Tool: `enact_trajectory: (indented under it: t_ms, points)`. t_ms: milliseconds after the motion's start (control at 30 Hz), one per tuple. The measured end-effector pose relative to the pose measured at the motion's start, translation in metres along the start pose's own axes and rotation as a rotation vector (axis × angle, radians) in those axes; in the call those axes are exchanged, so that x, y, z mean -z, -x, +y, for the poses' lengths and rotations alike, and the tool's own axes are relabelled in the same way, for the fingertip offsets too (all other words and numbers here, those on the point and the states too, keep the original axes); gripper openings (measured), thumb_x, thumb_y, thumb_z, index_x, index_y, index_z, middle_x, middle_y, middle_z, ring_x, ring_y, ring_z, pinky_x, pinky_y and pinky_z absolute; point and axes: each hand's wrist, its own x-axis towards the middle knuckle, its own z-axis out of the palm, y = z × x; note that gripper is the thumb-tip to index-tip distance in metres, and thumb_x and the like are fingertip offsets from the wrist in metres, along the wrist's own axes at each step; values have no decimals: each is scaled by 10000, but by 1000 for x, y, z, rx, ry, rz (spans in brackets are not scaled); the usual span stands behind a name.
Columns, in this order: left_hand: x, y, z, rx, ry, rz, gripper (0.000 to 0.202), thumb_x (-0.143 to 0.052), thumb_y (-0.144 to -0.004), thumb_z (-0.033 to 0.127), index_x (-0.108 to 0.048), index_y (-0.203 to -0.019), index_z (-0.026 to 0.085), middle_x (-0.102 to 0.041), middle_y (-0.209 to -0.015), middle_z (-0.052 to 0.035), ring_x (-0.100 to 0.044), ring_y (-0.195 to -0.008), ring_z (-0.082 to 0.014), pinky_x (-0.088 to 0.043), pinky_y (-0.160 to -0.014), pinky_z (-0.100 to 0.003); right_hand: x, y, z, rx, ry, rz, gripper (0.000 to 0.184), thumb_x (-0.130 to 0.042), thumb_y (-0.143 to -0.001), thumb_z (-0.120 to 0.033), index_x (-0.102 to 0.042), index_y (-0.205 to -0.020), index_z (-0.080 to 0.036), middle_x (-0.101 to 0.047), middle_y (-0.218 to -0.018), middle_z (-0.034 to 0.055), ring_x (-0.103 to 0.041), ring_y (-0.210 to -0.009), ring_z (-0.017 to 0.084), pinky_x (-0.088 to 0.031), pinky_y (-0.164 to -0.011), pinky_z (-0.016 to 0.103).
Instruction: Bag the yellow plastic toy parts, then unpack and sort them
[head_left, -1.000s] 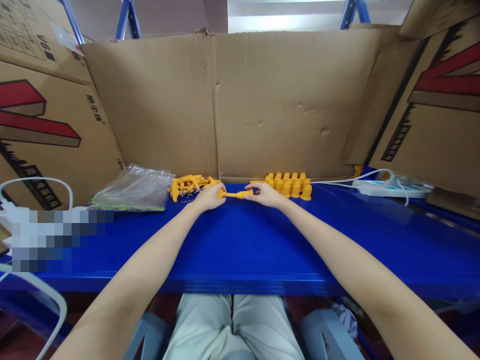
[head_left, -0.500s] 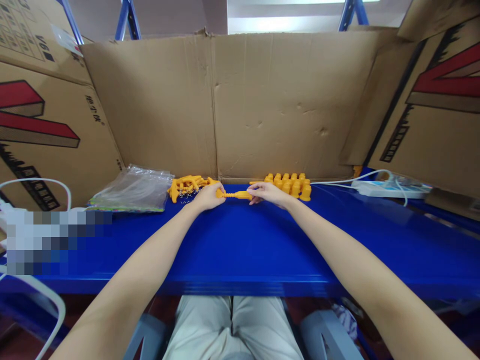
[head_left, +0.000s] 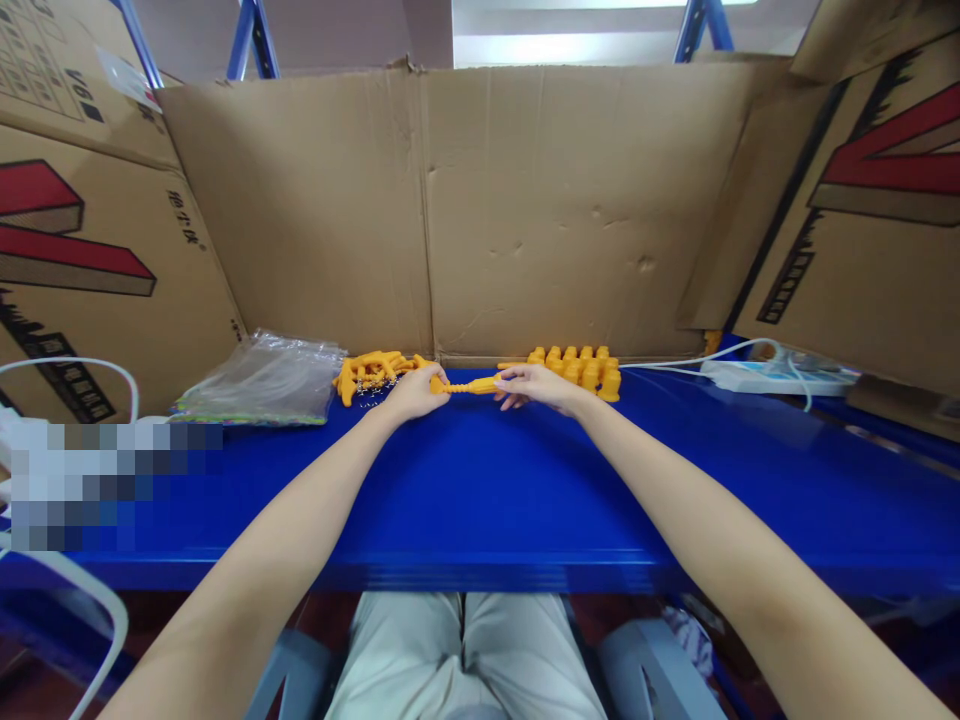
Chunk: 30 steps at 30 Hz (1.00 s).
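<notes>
A long orange plastic piece [head_left: 480, 386] with a ribbed, thin middle is held level above the blue table, between my two hands. My left hand [head_left: 416, 393] is closed around its left end, which the fingers partly hide. At the wider right end, my right hand [head_left: 536, 385] pinches it with thumb and index finger, the other fingers loosely curled below. Just behind my left hand lies a loose pile of orange plastic parts [head_left: 367, 368] with small, shiny metal bits [head_left: 369, 383] in front. Beyond my right hand stand several orange, bottle-shaped pieces [head_left: 609, 382] in rows.
A stack of clear plastic bags [head_left: 262, 380] lies at the left on the blue table [head_left: 480, 490]. A cardboard sheet [head_left: 570, 210] walls off the back, with boxes [head_left: 82, 250] at the sides. A white power strip [head_left: 780, 378] with cables sits at the right.
The orange piece has turned a little in my hands, its right end now slightly higher and looking narrower. The fingers of my right hand have shifted on it. My left hand has barely moved.
</notes>
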Motion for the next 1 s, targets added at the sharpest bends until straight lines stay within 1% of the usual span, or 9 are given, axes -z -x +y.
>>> enact_trajectory:
  t_ms: [167, 300, 367, 567, 733, 800, 867, 933, 1000]
  points:
    - [0, -1, -1, 32, 26, 2, 198, -633, -679, 262, -570, -859, 207, -490, -571, 57, -494, -543, -126, -332, -554, -245, -4, 0, -2, -8, 0, 25, 241, -607, -876, -305, -618, -1033, -122, -714, -869, 90, -649, -589, 87, -470, -498, 154]
    - [0, 0, 1, 50, 40, 10, 184, -630, -685, 260, -560, -849, 212, -510, -583, 50, -506, -554, -131, -344, -556, -247, -1, 5, -7, -44, -30, -8, 353, -640, -851, -248, -531, -1168, -139, -715, -879, 79, -661, -611, 100, -485, -516, 164]
    - [0, 0, 2, 54, 51, 7, 183, -627, -687, 253, -555, -852, 215, -516, -583, 48, -511, -557, -135, -349, -556, -247, 0, 7, -8, -36, -41, -6, 372, -662, -831, -226, -520, -1166, -148, -717, -862, 69, -660, -604, 99, -485, -519, 165]
    - [1, 0, 4, 54, 58, 32, 188, -622, -683, 264, -547, -848, 216, -510, -584, 50, -500, -554, -133, -353, -560, -249, -5, 1, -4, 1, -26, 46, 182, -602, -881, -273, -587, -988, -126, -717, -767, 70, -635, -546, 89, -454, -487, 161]
    - [1, 0, 5, 55, 64, 12, 189, -621, -680, 247, -537, -845, 211, -511, -585, 57, -482, -527, -110, -346, -543, -235, -7, 0, -3, -35, -6, 33, 294, -514, -927, -367, -611, -818, -112, -713, -744, 90, -618, -517, 80, -441, -465, 159]
    - [1, 0, 5, 56, 69, 10, 189, -621, -682, 244, -536, -848, 212, -502, -575, 61, -476, -514, -105, -341, -532, -231, -5, 2, -3, -45, -29, -7, 274, -537, -916, -366, -614, -847, -112, -714, -760, 88, -624, -537, 79, -452, -479, 156]
    - [1, 1, 6, 65, 76, 10, 185, -619, -685, 237, -537, -850, 211, -499, -568, 61, -476, -507, -106, -337, -526, -231, -2, 3, -3, -39, -62, -56, 209, -603, -881, -314, -602, -968, -123, -718, -777, 71, -638, -571, 87, -471, -506, 159]
    - [2, 1, 7, 71, 80, 10, 186, -619, -684, 228, -540, -851, 210, -504, -569, 58, -479, -506, -108, -339, -529, -234, 1, 4, -2, -19, -91, -75, 293, -651, -845, -238, -545, -1103, -148, -721, -780, 48, -650, -595, 99, -494, -539, 174]
    - [2, 1, 8, 69, 79, 12, 190, -620, -680, 224, -545, -854, 209, -509, -571, 57, -481, -509, -110, -341, -536, -236, 2, 4, -1, -4, -102, -70, 339, -653, -839, -200, -502, -1139, -158, -720, -761, 38, -649, -585, 104, -505, -548, 187]
